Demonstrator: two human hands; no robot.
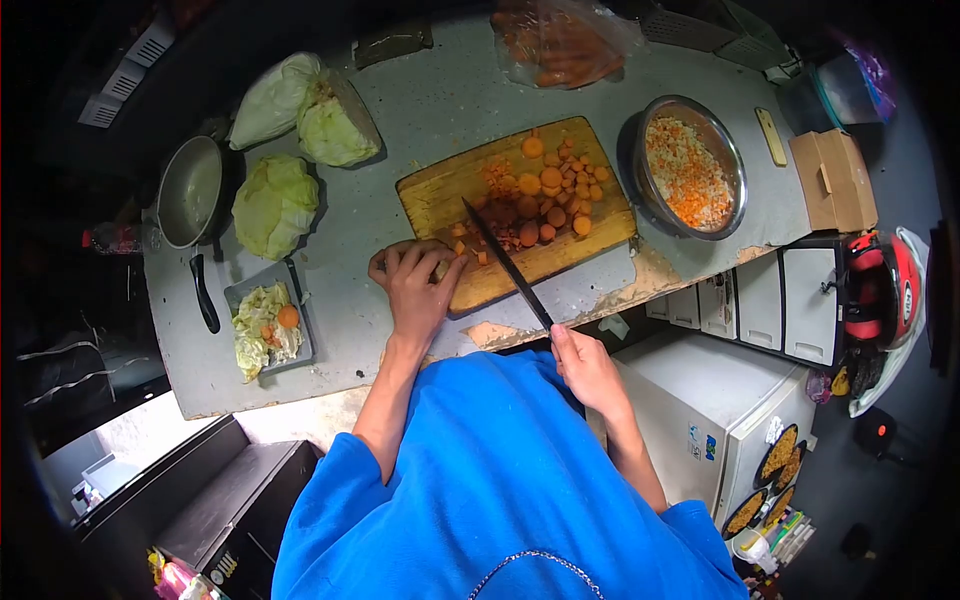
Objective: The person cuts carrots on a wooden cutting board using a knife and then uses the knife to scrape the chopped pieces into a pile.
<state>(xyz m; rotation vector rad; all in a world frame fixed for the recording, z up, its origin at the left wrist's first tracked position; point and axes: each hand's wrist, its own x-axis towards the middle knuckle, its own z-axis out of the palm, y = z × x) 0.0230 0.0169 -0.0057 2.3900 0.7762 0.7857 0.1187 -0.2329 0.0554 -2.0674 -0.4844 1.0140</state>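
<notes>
A wooden cutting board (420,205) lies at a slant on the grey table, with orange carrot slices (551,177) and finely chopped bits across its middle and right. My right hand (583,368) is closed round the handle of a dark knife (510,268), whose blade reaches over the board among the carrot pieces. At the board's lower left edge rests my left hand (416,280), its fingers bent and close together beside a few small carrot bits. Whatever may be under those fingers is hidden.
A metal bowl (742,190) of chopped carrot and pale bits stands right. Cabbages (275,205), a pan (190,192) and a grey tray (307,340) of scraps are left. A plastic bag (565,45) of carrots lies beyond the board. A white fridge (715,385) stands below right.
</notes>
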